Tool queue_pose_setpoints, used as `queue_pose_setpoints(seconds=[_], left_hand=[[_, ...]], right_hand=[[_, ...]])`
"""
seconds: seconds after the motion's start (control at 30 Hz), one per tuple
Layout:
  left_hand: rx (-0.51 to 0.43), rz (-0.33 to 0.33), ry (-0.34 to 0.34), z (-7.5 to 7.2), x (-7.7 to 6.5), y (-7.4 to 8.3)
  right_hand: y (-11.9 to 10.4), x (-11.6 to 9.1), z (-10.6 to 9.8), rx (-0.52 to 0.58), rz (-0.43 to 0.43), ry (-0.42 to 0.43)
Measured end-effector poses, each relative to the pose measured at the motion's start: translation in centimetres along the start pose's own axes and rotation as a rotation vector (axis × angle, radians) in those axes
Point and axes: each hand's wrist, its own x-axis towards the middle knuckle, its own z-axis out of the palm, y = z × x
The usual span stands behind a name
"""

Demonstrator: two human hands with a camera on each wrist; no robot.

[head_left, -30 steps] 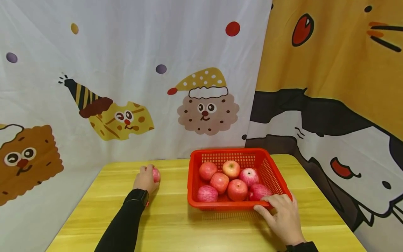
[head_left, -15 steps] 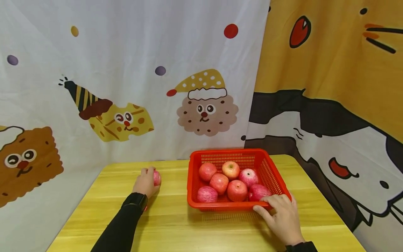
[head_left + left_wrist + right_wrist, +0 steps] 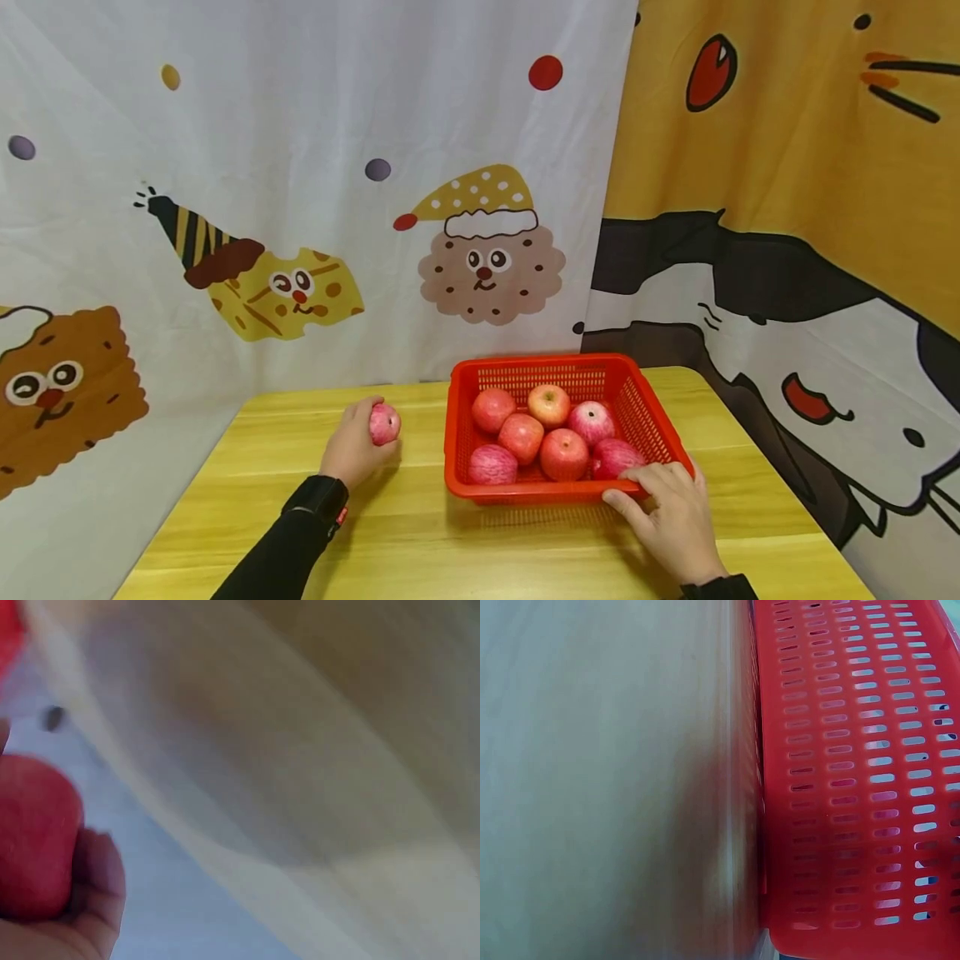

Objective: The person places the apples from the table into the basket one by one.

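My left hand (image 3: 356, 446) grips a pinkish-red apple (image 3: 385, 423) over the left part of the table, to the left of the basket. In the left wrist view the fingers curl round that apple (image 3: 34, 840), and the table behind is blurred. On the right stands a red plastic basket (image 3: 540, 493) with slotted walls. Several red and pink apples (image 3: 564, 454) lie inside it. My right hand (image 3: 671, 517) holds the basket's front right corner, fingers over the rim and thumb on its front side. The right wrist view shows the basket's slotted wall (image 3: 855, 787), but not the hand.
The basket stands on a yellow wood-grain table (image 3: 420, 550), towards its back right. A white curtain (image 3: 315, 108) with cartoon prints hangs behind the table. Another curtain (image 3: 675, 167), orange, black and white, hangs at the right.
My left hand has shifted a little right with the apple, which has turned so that more of it shows. My right hand and the basket stay in place.
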Motion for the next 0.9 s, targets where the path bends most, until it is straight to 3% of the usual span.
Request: queue_pose_setpoints(seconds=[0.2, 0.27, 0.4, 0.53, 0.73, 0.9], left_hand=[[-0.198, 0.081, 0.159, -1.5, 0.0, 6.9], [-0.255, 0.126, 0.167, -1.6, 0.0, 9.1], [-0.296, 0.198, 0.111, -1.0, -0.2, 12.2], [-0.247, 0.224, 0.045, 0.6, -0.3, 13.7], [-0.117, 0.253, -0.022, 3.3, -0.6, 14.8], [-0.104, 0.189, -0.049, 4.4, -0.5, 15.5]], right_hand=[[0.0, 0.2, -0.1, -0.004, -0.004, -0.003], [0.0, 0.2, -0.1, -0.007, -0.004, 0.001], [0.1, 0.1, -0.1, -0.01, -0.003, 0.009], [0.0, -0.2, -0.1, -0.015, -0.002, 0.005], [-0.1, -0.4, -0.1, -0.013, -0.005, -0.007], [-0.1, -0.1, -0.1, -0.019, -0.003, -0.006]])
